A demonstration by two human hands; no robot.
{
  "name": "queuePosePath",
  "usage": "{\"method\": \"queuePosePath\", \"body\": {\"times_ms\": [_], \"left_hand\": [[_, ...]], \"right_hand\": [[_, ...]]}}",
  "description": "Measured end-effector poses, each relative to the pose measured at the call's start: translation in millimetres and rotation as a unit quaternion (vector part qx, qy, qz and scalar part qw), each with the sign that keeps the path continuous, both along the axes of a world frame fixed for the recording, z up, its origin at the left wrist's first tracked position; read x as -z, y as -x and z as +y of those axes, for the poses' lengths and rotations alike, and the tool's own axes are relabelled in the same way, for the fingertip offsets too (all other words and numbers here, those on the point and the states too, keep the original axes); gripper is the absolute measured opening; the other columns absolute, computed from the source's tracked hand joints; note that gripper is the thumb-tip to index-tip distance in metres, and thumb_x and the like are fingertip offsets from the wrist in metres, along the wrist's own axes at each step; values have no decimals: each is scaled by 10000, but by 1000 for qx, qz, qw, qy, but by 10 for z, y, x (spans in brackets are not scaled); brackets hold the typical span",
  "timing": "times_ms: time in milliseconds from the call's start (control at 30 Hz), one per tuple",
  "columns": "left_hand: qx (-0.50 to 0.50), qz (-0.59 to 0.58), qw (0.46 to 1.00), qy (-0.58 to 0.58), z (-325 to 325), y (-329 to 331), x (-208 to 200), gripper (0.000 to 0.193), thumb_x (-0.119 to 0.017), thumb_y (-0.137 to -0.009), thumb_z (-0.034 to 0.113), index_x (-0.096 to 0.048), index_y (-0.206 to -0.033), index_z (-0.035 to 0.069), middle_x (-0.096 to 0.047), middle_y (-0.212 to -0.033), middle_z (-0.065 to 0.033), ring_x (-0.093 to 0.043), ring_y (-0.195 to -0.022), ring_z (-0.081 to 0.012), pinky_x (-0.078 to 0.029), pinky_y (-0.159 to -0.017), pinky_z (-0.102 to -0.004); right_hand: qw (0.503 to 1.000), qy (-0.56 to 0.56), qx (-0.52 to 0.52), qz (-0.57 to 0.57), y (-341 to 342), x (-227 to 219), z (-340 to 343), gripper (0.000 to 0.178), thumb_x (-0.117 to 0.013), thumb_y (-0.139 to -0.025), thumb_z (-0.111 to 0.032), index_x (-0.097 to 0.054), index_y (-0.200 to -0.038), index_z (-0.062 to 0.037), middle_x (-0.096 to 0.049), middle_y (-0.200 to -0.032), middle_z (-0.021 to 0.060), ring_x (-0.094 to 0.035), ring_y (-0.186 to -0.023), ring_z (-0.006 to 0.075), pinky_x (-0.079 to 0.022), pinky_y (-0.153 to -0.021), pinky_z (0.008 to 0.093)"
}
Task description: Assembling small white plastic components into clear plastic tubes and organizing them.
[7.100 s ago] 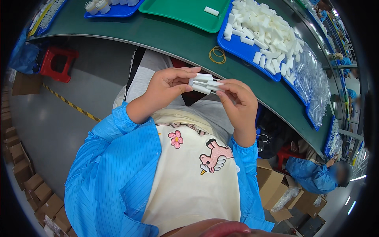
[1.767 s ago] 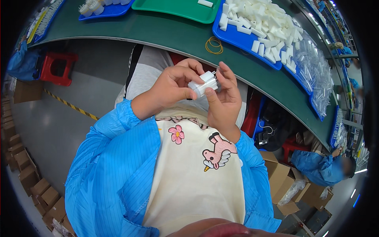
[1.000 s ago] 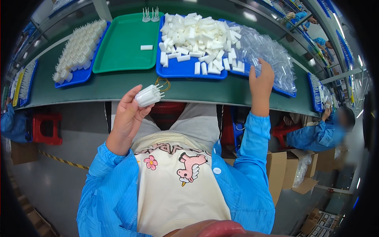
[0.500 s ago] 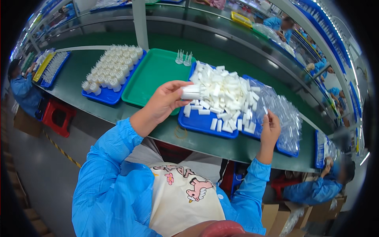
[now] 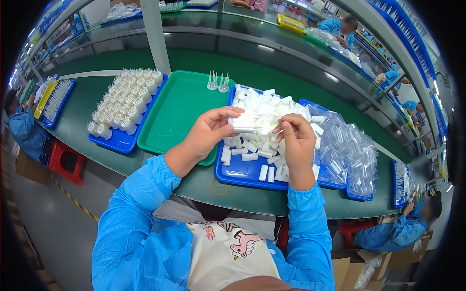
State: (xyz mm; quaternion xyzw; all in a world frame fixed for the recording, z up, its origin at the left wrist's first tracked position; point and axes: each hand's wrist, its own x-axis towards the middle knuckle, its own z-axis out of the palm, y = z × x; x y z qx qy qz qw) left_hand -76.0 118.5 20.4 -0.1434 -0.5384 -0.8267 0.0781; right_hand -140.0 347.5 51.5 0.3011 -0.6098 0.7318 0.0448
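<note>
Nearest, yellow rubber bands [image 5: 219, 187] lie by the near edge of the tabletop [image 5: 191, 183]. Beyond them, over the left side of a blue tray [image 5: 242, 173] heaped with white blocks [image 5: 250, 157], the left hand [image 5: 204, 133] grips a white cluster [image 5: 244, 125] around its body. The right hand [image 5: 297, 140] has thumb and finger bent together at the opposite end; what they pinch, I cannot tell. The cluster should be light and stiff, smooth enough to slip; encircling its sides looks safest, sparing any thin ends. Clear tubes [image 5: 357, 155] heap toward the tabletop's right end. Farther, two pronged pieces [image 5: 218, 82] stand at the green tray's [image 5: 184, 102] far right corner.
</note>
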Motion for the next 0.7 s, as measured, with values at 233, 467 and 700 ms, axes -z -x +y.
{"method": "queuePosePath", "body": {"times_ms": [233,467,700], "left_hand": [[-17,4,1000,-7,-56,34,-11,316,-650,-909,75,-586,-1217,46,-543,-1354,-131,-583,-1157,-223,-519,-955,-362],[-28,-18,999,6,-60,25,-18,321,-651,-919,113,-583,-1222,31,-571,-1321,-128,-606,-1108,-208,-541,-928,-365],[-36,-25,999,0,-89,14,-1,324,-661,-913,115,-588,-1214,18,-581,-1304,-141,-622,-1080,-215,-561,-894,-358]], "right_hand": [[999,16,24,-19,83,-47,16,151,-565,-946,-9,-588,-1089,34,-629,-1057,131,-672,-819,178,-519,-634,233],[999,-16,-2,-47,12,-32,-16,240,-590,-938,-31,-583,-1169,31,-653,-1097,170,-688,-961,241,-564,-744,267],[998,-55,22,-13,16,31,-28,255,-598,-940,-35,-608,-1183,43,-661,-1067,173,-689,-961,237,-576,-758,273]]}}
